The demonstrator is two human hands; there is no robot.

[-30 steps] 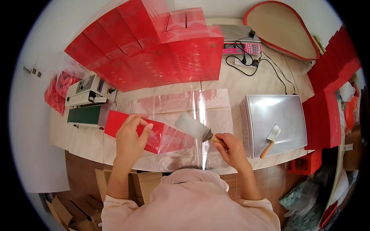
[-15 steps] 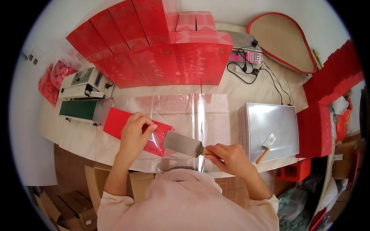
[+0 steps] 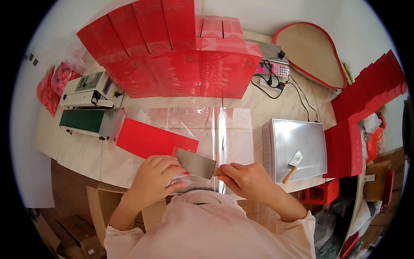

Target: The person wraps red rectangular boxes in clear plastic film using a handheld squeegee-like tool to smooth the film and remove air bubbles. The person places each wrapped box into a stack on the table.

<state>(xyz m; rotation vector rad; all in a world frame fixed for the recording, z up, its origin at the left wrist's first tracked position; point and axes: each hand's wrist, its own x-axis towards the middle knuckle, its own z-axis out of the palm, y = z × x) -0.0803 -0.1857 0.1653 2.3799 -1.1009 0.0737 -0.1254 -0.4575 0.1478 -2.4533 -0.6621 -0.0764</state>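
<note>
A flat red box or packet (image 3: 151, 137) lies slantwise on the table in front of me, with a sheet of clear plastic film (image 3: 236, 129) spread around it. My right hand (image 3: 249, 179) is closed round the wooden handle of a scraper (image 3: 194, 163). The scraper's broad metal blade points left and overlaps the packet's lower right corner. Beside the blade's left end, at the packet's near edge, is my left hand (image 3: 156, 176). Its fingers are bent, with the thumb apart from them. Whether it touches the film there is hard to see.
Wrapped red boxes (image 3: 172, 73) are stacked at the back. To the left stands a machine with a green belt (image 3: 82, 121). A silver-topped box (image 3: 297, 138) carries a smaller scraper (image 3: 293, 166). Behind it are cables and a scale (image 3: 276, 69). More red boxes (image 3: 345, 146) stand right.
My left hand has come off the packet's top and moved toward me, to its near edge. The scraper has shifted slightly left and nearer. The whole view has shifted slightly.
</note>
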